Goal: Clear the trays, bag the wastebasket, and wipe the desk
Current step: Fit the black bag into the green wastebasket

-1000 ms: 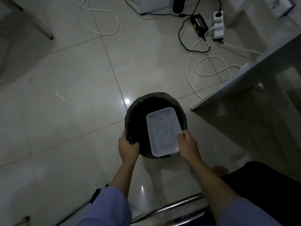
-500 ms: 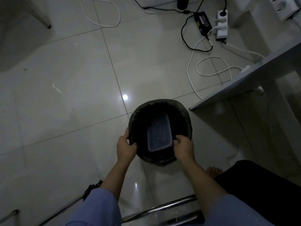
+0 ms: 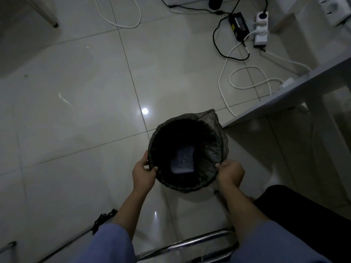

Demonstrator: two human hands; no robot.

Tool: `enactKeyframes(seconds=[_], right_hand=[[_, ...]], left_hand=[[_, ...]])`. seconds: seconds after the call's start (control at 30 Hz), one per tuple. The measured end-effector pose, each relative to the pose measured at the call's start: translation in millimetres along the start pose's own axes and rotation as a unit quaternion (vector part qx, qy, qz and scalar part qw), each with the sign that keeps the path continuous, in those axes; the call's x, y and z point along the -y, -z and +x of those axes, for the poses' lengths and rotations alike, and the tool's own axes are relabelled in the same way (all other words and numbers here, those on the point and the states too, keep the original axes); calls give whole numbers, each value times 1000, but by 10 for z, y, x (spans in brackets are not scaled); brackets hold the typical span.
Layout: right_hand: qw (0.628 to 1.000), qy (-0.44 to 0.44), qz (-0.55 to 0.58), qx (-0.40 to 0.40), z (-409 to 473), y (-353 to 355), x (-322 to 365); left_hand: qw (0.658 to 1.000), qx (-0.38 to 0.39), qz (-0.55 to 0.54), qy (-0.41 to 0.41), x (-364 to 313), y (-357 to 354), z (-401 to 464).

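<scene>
Looking down, the clear plastic tray (image 3: pixel 182 160) that the right hand (image 3: pixel 230 172) held over the wastebasket (image 3: pixel 220 137) a second earlier lay at its bottom. Both that hand and the left hand (image 3: pixel 142 172) pinched the black bag's rim (image 3: pixel 190 188), so bagging probably came next.
</scene>
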State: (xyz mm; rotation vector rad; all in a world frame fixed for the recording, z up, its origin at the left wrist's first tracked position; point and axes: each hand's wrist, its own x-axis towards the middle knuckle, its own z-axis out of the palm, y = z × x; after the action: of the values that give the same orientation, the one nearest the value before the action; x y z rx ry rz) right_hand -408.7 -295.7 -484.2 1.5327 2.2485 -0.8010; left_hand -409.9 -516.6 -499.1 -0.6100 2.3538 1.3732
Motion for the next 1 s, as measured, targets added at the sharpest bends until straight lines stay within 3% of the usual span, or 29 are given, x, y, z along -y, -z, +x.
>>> enactKeyframes(seconds=[0.17,0.33,0.43,0.53,0.6,0.63,0.7,0.73,0.8,0.87,0.9,1.0], right_hand=[[1000,-31,1,-4,-41,64,72],[999,1,-24,25,-81,95,79],[992,82,-56,74,-150,91,103],[963,190,-69,179,-229,48,171],[957,246,-43,150,-298,58,232],[963,260,-23,73,-306,58,257],[974,213,9,-79,-268,78,293],[985,147,19,-90,-207,89,292],[998,-13,60,12,-75,137,238],[984,-95,95,120,-17,164,143],[981,-101,97,136,-15,166,103],[997,-40,53,43,-15,181,70]], left_hand=[[996,-57,7,70,58,-7,-35],[991,-81,34,100,73,-21,-58],[990,-88,25,106,94,-51,-45],[989,-93,13,114,86,-69,-41],[989,-89,13,114,66,-76,-50],[989,-87,11,116,55,-71,-47],[989,-84,11,124,44,-60,-36],[988,-83,12,126,41,-55,-30],[989,-78,14,127,43,-52,-27],[989,-75,12,127,51,-51,-18],[989,-75,12,127,49,-49,-12],[989,-74,17,123,35,-55,-10]])
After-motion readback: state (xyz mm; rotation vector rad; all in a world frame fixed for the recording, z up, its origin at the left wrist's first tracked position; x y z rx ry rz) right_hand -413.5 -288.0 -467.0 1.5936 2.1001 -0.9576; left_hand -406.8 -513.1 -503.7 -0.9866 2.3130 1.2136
